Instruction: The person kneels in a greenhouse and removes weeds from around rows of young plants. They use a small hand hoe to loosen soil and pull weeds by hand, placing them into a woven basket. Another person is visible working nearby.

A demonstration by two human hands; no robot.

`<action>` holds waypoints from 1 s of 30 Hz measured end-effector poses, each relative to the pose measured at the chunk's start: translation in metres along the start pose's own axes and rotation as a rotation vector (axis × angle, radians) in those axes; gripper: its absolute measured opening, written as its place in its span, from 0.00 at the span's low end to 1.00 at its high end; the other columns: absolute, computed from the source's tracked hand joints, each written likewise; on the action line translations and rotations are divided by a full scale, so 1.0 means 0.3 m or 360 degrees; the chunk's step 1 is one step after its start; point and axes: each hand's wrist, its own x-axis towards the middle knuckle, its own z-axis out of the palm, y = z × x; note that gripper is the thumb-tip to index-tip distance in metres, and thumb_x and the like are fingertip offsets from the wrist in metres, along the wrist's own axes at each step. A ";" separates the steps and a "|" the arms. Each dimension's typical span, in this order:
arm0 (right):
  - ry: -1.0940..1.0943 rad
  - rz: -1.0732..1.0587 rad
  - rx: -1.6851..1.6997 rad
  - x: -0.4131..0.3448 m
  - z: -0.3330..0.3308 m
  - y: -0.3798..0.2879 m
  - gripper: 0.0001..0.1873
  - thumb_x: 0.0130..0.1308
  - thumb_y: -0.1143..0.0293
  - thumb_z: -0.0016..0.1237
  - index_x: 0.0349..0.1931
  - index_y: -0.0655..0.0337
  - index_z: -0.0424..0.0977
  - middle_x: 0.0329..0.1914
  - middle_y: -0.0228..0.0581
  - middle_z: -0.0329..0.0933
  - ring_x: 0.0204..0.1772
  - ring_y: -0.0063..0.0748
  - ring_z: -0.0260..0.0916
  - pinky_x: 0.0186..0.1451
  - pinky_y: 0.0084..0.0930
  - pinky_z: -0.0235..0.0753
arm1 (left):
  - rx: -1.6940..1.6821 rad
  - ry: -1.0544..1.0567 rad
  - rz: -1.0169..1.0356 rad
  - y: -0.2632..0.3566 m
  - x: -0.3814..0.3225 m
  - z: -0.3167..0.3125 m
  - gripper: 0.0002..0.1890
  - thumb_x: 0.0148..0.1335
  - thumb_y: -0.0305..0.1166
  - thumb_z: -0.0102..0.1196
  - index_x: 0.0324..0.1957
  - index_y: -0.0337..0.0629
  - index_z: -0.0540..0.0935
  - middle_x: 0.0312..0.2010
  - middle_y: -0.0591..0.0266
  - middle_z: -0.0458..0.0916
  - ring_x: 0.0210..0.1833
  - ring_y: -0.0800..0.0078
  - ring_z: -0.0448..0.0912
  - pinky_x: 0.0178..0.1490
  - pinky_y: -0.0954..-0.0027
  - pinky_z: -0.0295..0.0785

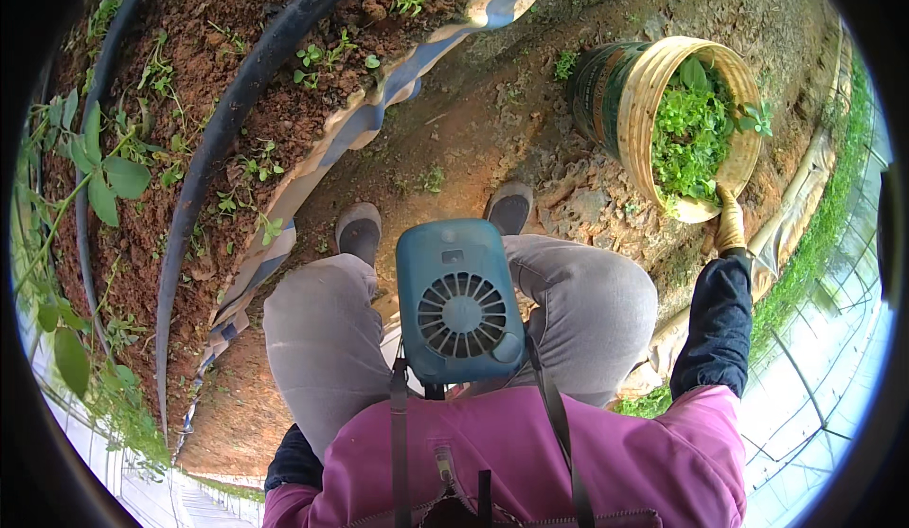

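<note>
My right hand (729, 224), in a soiled pale glove, grips the near rim of a plastic bucket (639, 105) on the right. The bucket is tilted, its mouth turned to the right, and its dark green outside bears writing. Leafy green plants (689, 137) lie inside it, and one leafy sprig pokes over the far side of the rim. My left hand is out of view; only its dark sleeve shows at the lower left. A blue portable fan (461, 308) hangs on straps before my chest, above my knees.
On the left, a reddish soil bed (213, 52) holds small seedlings, with black hoses (234, 95) arching over it. Blue and white plastic sheeting (355, 123) edges the bed. My shoes stand on the dirt path (440, 151). Another sheet edge (809, 201) and green growth run along the right.
</note>
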 end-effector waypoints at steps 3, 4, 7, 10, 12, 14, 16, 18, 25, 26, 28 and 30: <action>-0.0066 0.0002 0.0053 -0.123 0.034 0.040 0.14 0.70 0.57 0.56 0.42 0.60 0.78 0.23 0.31 0.76 0.18 0.23 0.70 0.21 0.28 0.81 | 0.0063 0.0011 0.0005 0.020 -0.035 -0.056 0.25 0.69 0.43 0.56 0.63 0.40 0.78 0.58 0.54 0.80 0.59 0.57 0.79 0.60 0.57 0.75; -0.0051 -0.0028 0.0068 -0.162 0.056 0.058 0.13 0.69 0.57 0.56 0.42 0.58 0.78 0.22 0.30 0.74 0.18 0.23 0.69 0.22 0.28 0.81 | 0.0082 0.0015 -0.0001 0.026 -0.051 -0.075 0.25 0.69 0.43 0.55 0.63 0.40 0.77 0.58 0.54 0.80 0.59 0.57 0.78 0.60 0.57 0.75; -0.0135 -0.0021 0.0163 -0.275 0.116 0.109 0.10 0.69 0.60 0.57 0.41 0.55 0.78 0.20 0.28 0.72 0.18 0.23 0.67 0.22 0.29 0.82 | 0.0147 0.0022 -0.0022 0.032 -0.119 -0.133 0.25 0.69 0.43 0.55 0.63 0.40 0.77 0.59 0.54 0.79 0.60 0.57 0.78 0.61 0.57 0.74; -0.0104 -0.0025 0.0144 -0.386 0.175 0.158 0.09 0.67 0.61 0.58 0.38 0.56 0.76 0.16 0.29 0.68 0.15 0.24 0.64 0.20 0.29 0.80 | 0.0230 0.0047 -0.0060 0.015 -0.226 -0.190 0.26 0.69 0.44 0.55 0.64 0.40 0.77 0.60 0.53 0.79 0.61 0.56 0.78 0.62 0.57 0.74; -0.0096 0.0000 0.0300 -0.446 0.219 0.184 0.09 0.67 0.62 0.58 0.37 0.56 0.76 0.16 0.30 0.68 0.15 0.25 0.64 0.19 0.29 0.79 | 0.0269 0.0048 -0.0096 -0.018 -0.330 -0.214 0.26 0.69 0.44 0.55 0.64 0.40 0.77 0.61 0.53 0.78 0.61 0.56 0.77 0.62 0.57 0.74; -0.0147 0.0133 0.0465 -0.482 0.239 0.186 0.09 0.66 0.63 0.58 0.36 0.57 0.75 0.18 0.32 0.70 0.15 0.26 0.64 0.19 0.30 0.79 | 0.0315 0.0060 -0.0144 -0.056 -0.439 -0.232 0.26 0.69 0.44 0.55 0.64 0.40 0.76 0.61 0.53 0.78 0.61 0.56 0.77 0.63 0.57 0.73; -0.0104 0.0045 0.0473 -0.488 0.238 0.158 0.09 0.66 0.65 0.58 0.35 0.59 0.75 0.20 0.34 0.71 0.15 0.27 0.65 0.18 0.30 0.78 | 0.0365 0.0049 -0.0200 -0.105 -0.562 -0.244 0.26 0.69 0.44 0.54 0.64 0.40 0.76 0.62 0.53 0.78 0.62 0.55 0.77 0.63 0.57 0.73; -0.0121 0.0179 0.0573 -0.467 0.208 0.102 0.09 0.67 0.65 0.57 0.34 0.61 0.75 0.19 0.34 0.71 0.15 0.28 0.65 0.19 0.30 0.79 | 0.0399 0.0045 -0.0253 -0.137 -0.680 -0.241 0.26 0.70 0.44 0.54 0.65 0.40 0.76 0.62 0.53 0.77 0.62 0.55 0.76 0.64 0.56 0.73; -0.0105 0.0678 0.0398 -0.456 -0.001 -0.028 0.13 0.69 0.60 0.54 0.35 0.63 0.75 0.17 0.36 0.71 0.13 0.33 0.67 0.17 0.32 0.75 | 0.0374 0.0011 -0.0394 -0.057 -1.015 -0.137 0.27 0.70 0.45 0.54 0.65 0.41 0.75 0.64 0.52 0.76 0.64 0.54 0.75 0.65 0.56 0.72; -0.0097 0.0696 0.0352 -0.467 -0.035 -0.025 0.14 0.69 0.59 0.54 0.35 0.62 0.75 0.16 0.35 0.69 0.14 0.33 0.66 0.18 0.33 0.74 | 0.0363 -0.0001 -0.0408 -0.034 -1.052 -0.116 0.27 0.70 0.45 0.53 0.65 0.41 0.75 0.64 0.52 0.76 0.64 0.54 0.75 0.65 0.56 0.72; -0.0109 0.0715 0.0276 -0.480 -0.099 -0.021 0.14 0.71 0.57 0.52 0.34 0.59 0.74 0.15 0.32 0.66 0.15 0.30 0.63 0.18 0.31 0.71 | 0.0351 -0.0018 -0.0430 0.022 -1.106 -0.087 0.27 0.70 0.45 0.53 0.66 0.41 0.75 0.65 0.52 0.75 0.65 0.53 0.75 0.66 0.56 0.71; -0.0109 0.0789 0.0282 -0.473 -0.156 -0.029 0.15 0.72 0.55 0.50 0.32 0.56 0.74 0.15 0.30 0.64 0.16 0.28 0.62 0.19 0.30 0.70 | 0.0329 -0.0057 -0.0436 0.090 -1.138 -0.062 0.27 0.70 0.46 0.53 0.66 0.41 0.74 0.66 0.51 0.75 0.65 0.53 0.74 0.66 0.56 0.71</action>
